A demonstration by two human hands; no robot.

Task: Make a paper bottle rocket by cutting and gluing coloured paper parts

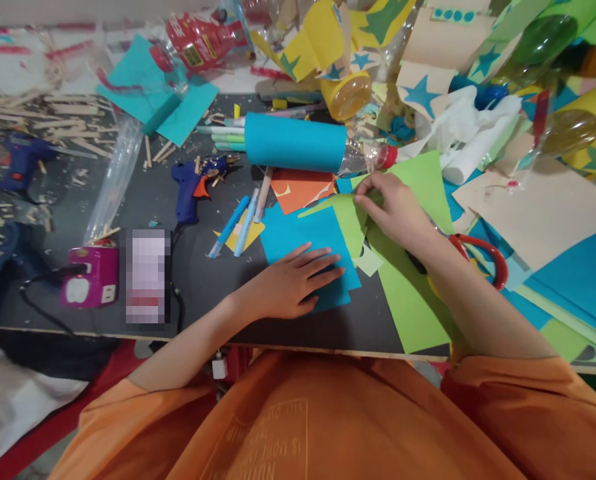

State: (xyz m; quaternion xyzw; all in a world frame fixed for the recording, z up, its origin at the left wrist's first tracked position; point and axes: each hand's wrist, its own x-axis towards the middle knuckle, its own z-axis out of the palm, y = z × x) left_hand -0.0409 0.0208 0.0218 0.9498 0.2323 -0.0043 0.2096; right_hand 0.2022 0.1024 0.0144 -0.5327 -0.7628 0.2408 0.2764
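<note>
My left hand (298, 280) lies flat with fingers spread on a sheet of blue paper (298, 230). My right hand (391, 203) has its thumb and fingers brought together at a piece of green paper (345, 213), whose edge seems pinched between them. Under my right forearm lies a larger green sheet (408, 300). Just beyond my hands, a plastic bottle wrapped in blue paper (295, 143) rests on its side, its red cap pointing right. Orange paper (303, 190) shows between this bottle and the blue sheet. Red-handled scissors (483, 257) are partly hidden by my right forearm.
Blue glue guns (188, 193) and scattered wooden sticks (73, 123) lie to the left, near a purple power adapter (91, 277) and a phone-like blurred object (148, 277). Blue pens (231, 227) sit nearby. Bottles, yellow star-decorated paper (323, 40) and scraps crowd the back right.
</note>
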